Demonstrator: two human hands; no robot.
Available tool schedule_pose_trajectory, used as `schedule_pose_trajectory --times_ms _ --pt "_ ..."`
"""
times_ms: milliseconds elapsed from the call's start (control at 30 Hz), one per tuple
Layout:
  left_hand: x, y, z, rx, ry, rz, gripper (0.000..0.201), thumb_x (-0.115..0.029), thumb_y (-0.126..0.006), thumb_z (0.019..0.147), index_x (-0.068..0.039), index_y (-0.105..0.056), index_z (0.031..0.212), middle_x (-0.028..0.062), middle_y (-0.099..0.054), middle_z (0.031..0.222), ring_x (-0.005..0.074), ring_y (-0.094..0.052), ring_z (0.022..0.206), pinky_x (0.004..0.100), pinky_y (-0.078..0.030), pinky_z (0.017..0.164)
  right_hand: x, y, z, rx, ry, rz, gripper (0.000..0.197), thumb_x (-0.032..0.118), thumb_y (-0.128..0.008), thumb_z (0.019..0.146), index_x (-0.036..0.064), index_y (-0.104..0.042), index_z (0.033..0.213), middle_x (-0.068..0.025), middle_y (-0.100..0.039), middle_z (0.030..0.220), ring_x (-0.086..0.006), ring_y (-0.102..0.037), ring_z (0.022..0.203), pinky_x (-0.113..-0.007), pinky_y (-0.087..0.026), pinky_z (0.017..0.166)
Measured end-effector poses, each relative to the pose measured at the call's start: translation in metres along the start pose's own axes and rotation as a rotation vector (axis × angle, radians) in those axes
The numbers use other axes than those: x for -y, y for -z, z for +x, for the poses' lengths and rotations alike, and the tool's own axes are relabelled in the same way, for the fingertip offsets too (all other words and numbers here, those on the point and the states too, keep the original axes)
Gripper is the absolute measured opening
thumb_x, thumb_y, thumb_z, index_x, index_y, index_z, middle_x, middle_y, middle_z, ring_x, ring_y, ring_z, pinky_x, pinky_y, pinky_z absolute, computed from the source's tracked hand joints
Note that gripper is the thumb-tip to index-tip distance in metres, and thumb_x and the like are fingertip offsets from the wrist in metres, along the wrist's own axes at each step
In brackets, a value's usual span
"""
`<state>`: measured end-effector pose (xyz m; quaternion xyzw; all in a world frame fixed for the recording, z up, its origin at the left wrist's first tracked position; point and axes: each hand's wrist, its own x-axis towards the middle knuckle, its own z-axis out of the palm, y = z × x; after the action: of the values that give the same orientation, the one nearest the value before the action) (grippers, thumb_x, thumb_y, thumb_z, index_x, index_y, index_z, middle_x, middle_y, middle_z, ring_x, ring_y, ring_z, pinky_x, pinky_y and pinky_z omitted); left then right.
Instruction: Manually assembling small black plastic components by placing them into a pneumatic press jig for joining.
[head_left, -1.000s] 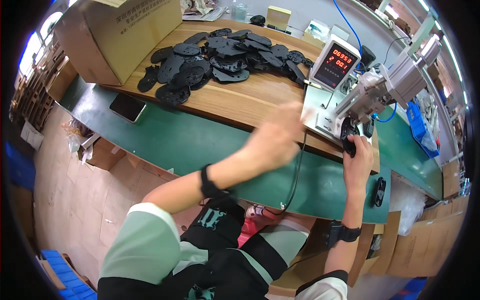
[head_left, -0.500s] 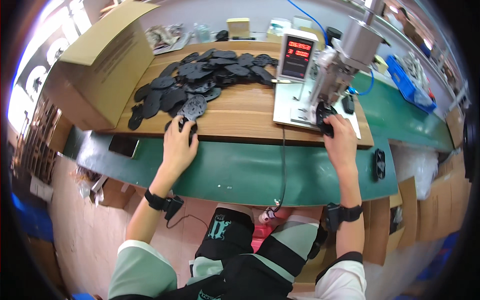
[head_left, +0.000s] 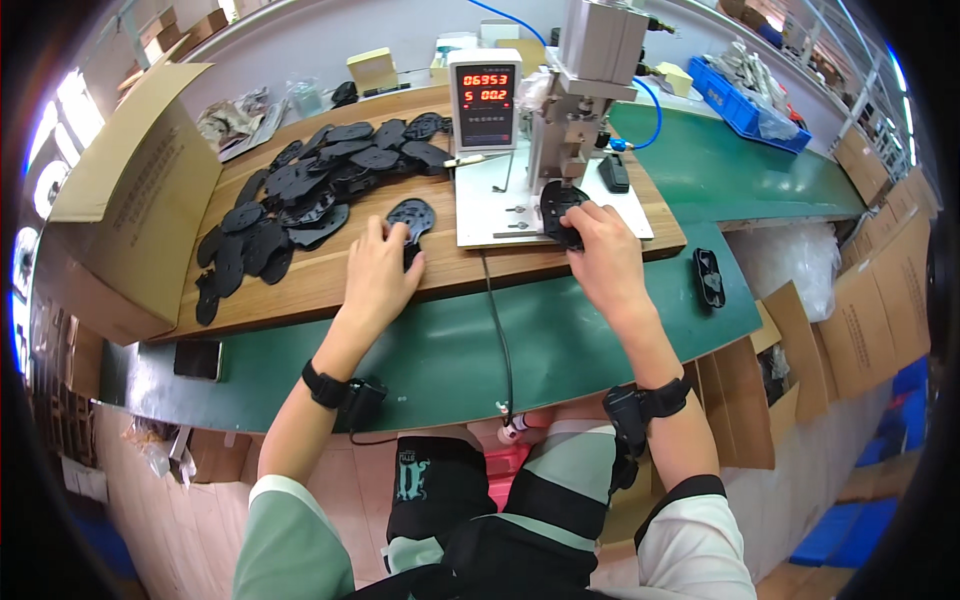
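Head view, left hand [head_left: 380, 270] with fingers curled round the narrow end of a flat black piece [head_left: 411, 213] on the wooden board [head_left: 318, 280], right hand [head_left: 610, 258] holding a black part [head_left: 560, 207] beneath the metal press [head_left: 592, 50], green tabletop [head_left: 450, 345] below.

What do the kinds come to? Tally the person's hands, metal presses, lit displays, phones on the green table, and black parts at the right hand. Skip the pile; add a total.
Left hand and right hand: 2
Metal press: 1
Lit display: 1
Phone: 1
Black part at the right hand: 1
Total: 6
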<state>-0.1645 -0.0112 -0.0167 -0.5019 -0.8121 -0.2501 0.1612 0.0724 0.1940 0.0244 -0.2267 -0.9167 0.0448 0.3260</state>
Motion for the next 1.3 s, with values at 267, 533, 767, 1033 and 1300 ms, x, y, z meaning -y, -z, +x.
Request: schedule_pose_trajectory --times_ms 267,533,767,1033,1300 --pt "0.010 0.015 -0.006 -0.133 0.067 -0.270 0.033 -0.009 -0.084 0.084 0.001 -0.066 0.110 0.0178 -0.060 0.119 0.0352 -0.067 0.104 0.0424 -0.055 0.092 -0.001 -0.002 0.001 -0.005 0.016 0.020 0.034 -0.004 -0.079 0.072 0.0069 -0.068 0.102 -0.0063 -0.066 0.102 -0.0307 -0.065 0.100 -0.045 -0.058 0.085" --pt "0.029 0.007 -0.004 -0.168 0.061 -0.310 0.026 0.000 -0.076 0.084 0.001 -0.068 0.109 0.0152 -0.065 0.109 0.0343 -0.065 0.100 0.0419 -0.053 0.089 0.000 -0.001 0.002 0.005 -0.016 0.013 0.032 -0.005 -0.076 0.074 0.0073 -0.069 0.102 -0.0062 -0.067 0.103 -0.0316 -0.065 0.101 -0.045 -0.058 0.085" --pt "-0.007 0.020 0.004 -0.274 -0.142 -0.300 0.023 0.003 -0.072 0.091 -0.001 -0.072 0.114 0.0130 -0.063 0.105 0.0290 -0.064 0.095 0.0367 -0.053 0.084 0.000 0.004 0.012 0.069 0.036 -0.019 0.028 -0.003 -0.075 0.074 0.0065 -0.067 0.098 -0.0079 -0.066 0.100 -0.0327 -0.064 0.101 -0.046 -0.058 0.086" --pt "-0.099 -0.002 0.039 -0.008 -0.484 -0.372 0.054 0.008 -0.062 0.088 -0.007 -0.061 0.140 0.0268 -0.056 0.145 0.0458 -0.060 0.130 0.0484 -0.053 0.109 0.003 0.054 -0.031 -0.256 -0.118 0.239 0.019 -0.002 -0.071 0.082 0.0019 -0.066 0.100 -0.0137 -0.064 0.092 -0.0318 -0.064 0.086 -0.041 -0.053 0.074" --pt "-0.145 -0.053 0.050 -0.020 -0.594 0.020 0.050 -0.001 -0.057 0.091 -0.005 -0.061 0.141 0.0337 -0.056 0.143 0.0458 -0.054 0.138 0.0540 -0.041 0.121 0.029 0.099 -0.228 -0.220 -0.355 0.345 0.019 -0.004 -0.067 0.078 0.0003 -0.063 0.095 -0.0155 -0.061 0.087 -0.0315 -0.062 0.077 -0.037 -0.050 0.070"
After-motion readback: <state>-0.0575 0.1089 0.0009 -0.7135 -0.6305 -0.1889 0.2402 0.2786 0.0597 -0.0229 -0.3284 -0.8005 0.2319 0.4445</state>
